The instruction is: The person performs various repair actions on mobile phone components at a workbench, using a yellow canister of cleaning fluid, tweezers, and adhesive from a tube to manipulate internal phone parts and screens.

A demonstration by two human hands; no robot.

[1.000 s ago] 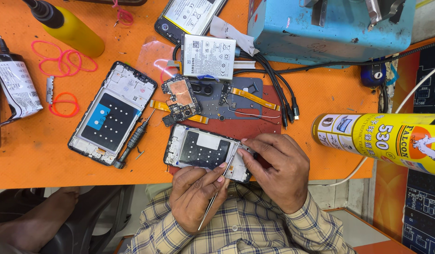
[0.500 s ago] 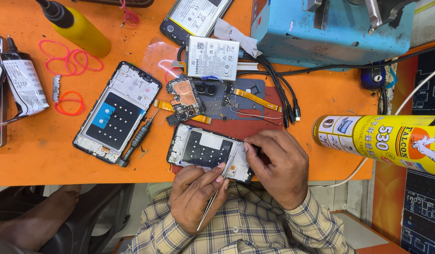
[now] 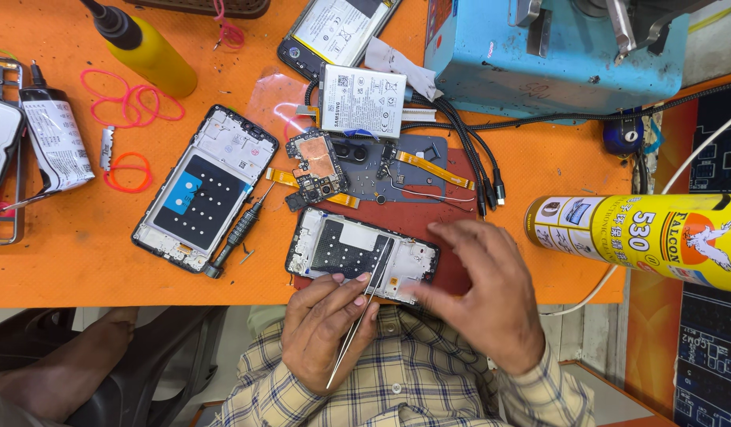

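orange covers the workbench (image 3: pixel 81 269), which fills the upper part of the view and ends at a front edge just above the person's checked shirt. a dark red mat (image 3: pixel 452 273) lies on it near that edge. on the mat sits an opened phone frame (image 3: pixel 342 249), insides up, its long axis running left to right and dipping slightly toward the right; its left end points at a small screwdriver (image 3: pixel 237 233), its right end is under the right hand.

the left hand (image 3: pixel 326 328) is closed in a narrow pinch on metal tweezers (image 3: pixel 361 312), whose tips rest on the middle of the phone frame while the handle slants down toward the shirt. the right hand (image 3: pixel 480 296) hovers over the right end of the frame with fingers spread wide and loose, holding nothing that can be seen.

behind the frame lie a small circuit board (image 3: pixel 314 166), orange ribbon cables (image 3: pixel 429 168) and a white battery (image 3: pixel 361 101). a second phone frame (image 3: pixel 203 190) lies tilted to the left, well apart. pink rubber bands (image 3: pixel 132 103) and a yellow bottle (image 3: pixel 148 55) are at the far left, a blue machine (image 3: pixel 539 55) at the top right, and a yellow spray can (image 3: pixel 642 237) lies on its side at the right.
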